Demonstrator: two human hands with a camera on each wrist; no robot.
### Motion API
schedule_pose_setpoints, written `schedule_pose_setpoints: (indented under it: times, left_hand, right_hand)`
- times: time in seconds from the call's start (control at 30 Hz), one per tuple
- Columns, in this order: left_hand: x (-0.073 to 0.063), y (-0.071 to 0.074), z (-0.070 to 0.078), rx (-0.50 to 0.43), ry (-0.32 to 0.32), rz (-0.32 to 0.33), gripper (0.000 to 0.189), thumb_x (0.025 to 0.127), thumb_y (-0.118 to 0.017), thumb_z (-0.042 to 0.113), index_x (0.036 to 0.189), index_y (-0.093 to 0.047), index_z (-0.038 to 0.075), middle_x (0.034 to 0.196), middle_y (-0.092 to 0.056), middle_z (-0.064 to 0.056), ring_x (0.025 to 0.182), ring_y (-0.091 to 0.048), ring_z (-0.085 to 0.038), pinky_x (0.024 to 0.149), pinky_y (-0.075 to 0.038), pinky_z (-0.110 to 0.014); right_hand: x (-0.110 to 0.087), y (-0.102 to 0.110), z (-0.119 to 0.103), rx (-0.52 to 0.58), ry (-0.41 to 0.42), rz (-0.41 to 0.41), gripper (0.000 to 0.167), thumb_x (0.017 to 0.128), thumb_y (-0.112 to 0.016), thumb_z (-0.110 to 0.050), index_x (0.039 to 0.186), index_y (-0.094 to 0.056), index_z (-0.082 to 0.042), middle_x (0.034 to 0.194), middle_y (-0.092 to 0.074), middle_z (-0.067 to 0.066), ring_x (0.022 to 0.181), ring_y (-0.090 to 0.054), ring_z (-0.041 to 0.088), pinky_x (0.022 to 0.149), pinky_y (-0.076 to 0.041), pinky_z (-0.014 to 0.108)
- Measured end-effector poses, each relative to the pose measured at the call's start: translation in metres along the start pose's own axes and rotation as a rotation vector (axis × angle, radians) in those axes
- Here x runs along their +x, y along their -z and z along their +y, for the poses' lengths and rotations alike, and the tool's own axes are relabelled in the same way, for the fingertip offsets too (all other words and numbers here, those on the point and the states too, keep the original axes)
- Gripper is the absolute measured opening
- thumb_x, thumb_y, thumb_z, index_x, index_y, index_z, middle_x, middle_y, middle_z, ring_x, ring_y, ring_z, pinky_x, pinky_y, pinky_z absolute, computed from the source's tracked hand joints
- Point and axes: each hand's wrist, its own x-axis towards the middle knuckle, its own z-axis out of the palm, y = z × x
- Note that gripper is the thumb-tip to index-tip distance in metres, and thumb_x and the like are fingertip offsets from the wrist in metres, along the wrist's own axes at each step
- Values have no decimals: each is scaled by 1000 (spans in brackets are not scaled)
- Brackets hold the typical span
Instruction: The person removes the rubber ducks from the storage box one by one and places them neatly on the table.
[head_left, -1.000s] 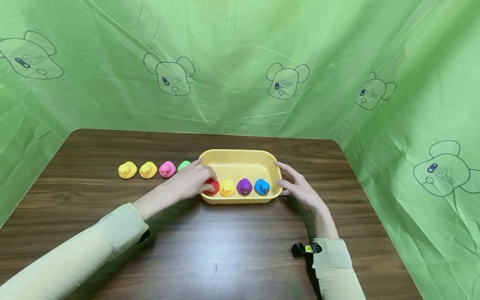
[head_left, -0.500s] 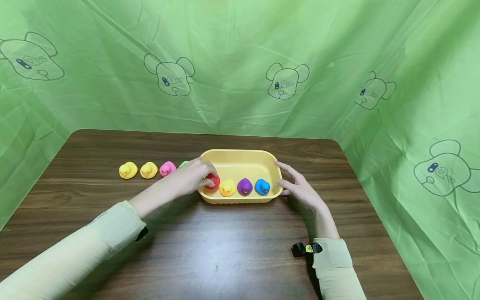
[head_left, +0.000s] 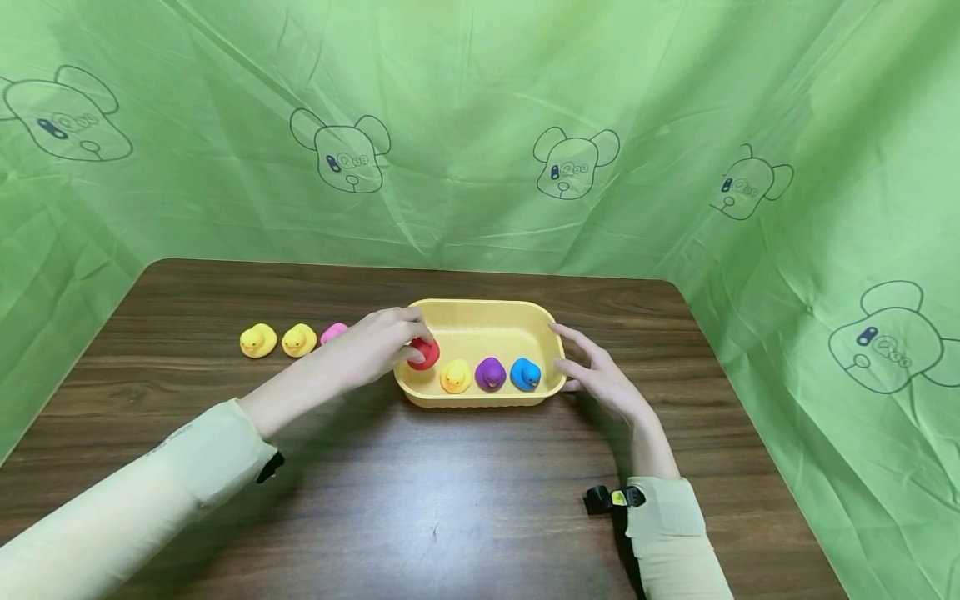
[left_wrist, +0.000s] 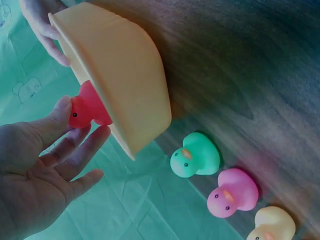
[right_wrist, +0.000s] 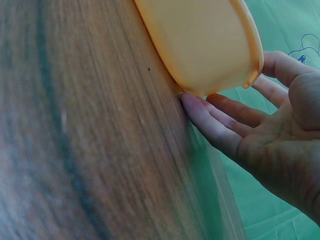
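A red rubber duck (head_left: 425, 354) is pinched between the thumb and fingers of my left hand (head_left: 378, 340). It is at the left end of a yellow plastic tub (head_left: 480, 401), just inside the rim in the head view. In the left wrist view, the tub's wall hides part of the red duck (left_wrist: 89, 107). A yellow duck (head_left: 455, 377), a purple duck (head_left: 491, 375) and a blue duck (head_left: 526, 375) sit in a row along the tub's near side. My right hand (head_left: 603, 382) touches the tub's right end from outside, its fingers extended along the rim and lower wall.
Left of the tub, two yellow ducks (head_left: 258, 341) and a pink duck (head_left: 333, 333) stand in line on the wooden table (head_left: 450, 500). A green duck (left_wrist: 197, 156) beside them shows only in the left wrist view. Green cloth (head_left: 465, 167) surrounds the table's back and sides.
My left hand, with the red duck, has moved up and slightly away along the tub's left end. It now covers the green duck in the head view. My right hand stays put.
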Motion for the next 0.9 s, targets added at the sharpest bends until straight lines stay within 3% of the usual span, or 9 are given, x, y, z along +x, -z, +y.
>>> schedule_pose_setpoints:
  times: [0.27, 0.6, 0.9]
  left_hand:
    - [-10, 9, -1, -6, -14, 25, 14, 87, -80, 7, 100, -77, 6, 96, -68, -5, 88, -67, -20, 82, -58, -39]
    - [-28, 26, -2, -9, 72, 4, 20, 90, -78, 10, 110, -78, 8, 100, -67, -4, 90, -70, -19, 82, -59, -40]
    - [-47, 32, -11, 7, 89, 12, 22, 90, -78, 9, 112, -78, 10, 101, -67, -1, 87, -70, -17, 78, -59, -40]
  right_hand:
    - [1, 1, 0, 10, -26, 7, 63, 105, -60, -16, 162, -32, -21, 165, -35, 20, 131, -56, 39, 83, -64, 34]
    - [0, 0, -2, 6, -33, 14, 63, 105, -60, -17, 162, -33, -21, 166, -34, 17, 130, -57, 35, 83, -64, 34]
    - [0, 0, -2, 6, -33, 9, 63, 105, -59, -17, 162, -32, -21, 166, -33, 17, 132, -57, 37, 83, -64, 34]
